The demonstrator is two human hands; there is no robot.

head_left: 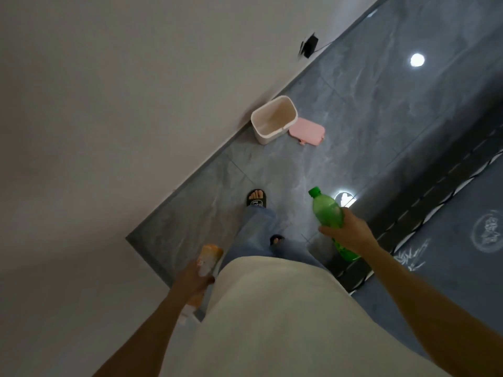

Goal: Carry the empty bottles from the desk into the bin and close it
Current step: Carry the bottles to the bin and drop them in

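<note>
My right hand [349,232] grips a green plastic bottle [326,210] around its middle, cap pointing up and away. An orange and white bottle [209,258] is held in my left hand [192,281], low beside my hip. Ahead on the floor stands the white bin [261,131], open and tilted against the wall, with nothing visible inside. Its pink lid [307,131] lies flat on the floor just right of it. Both hands are well short of the bin.
A white wall [109,104] runs along the left, with a black plug and cable [309,46] on it farther on. The grey tiled floor [381,104] reflects ceiling lights. A dark patterned rug [449,227] lies on the right. My sandalled foot [255,198] steps forward.
</note>
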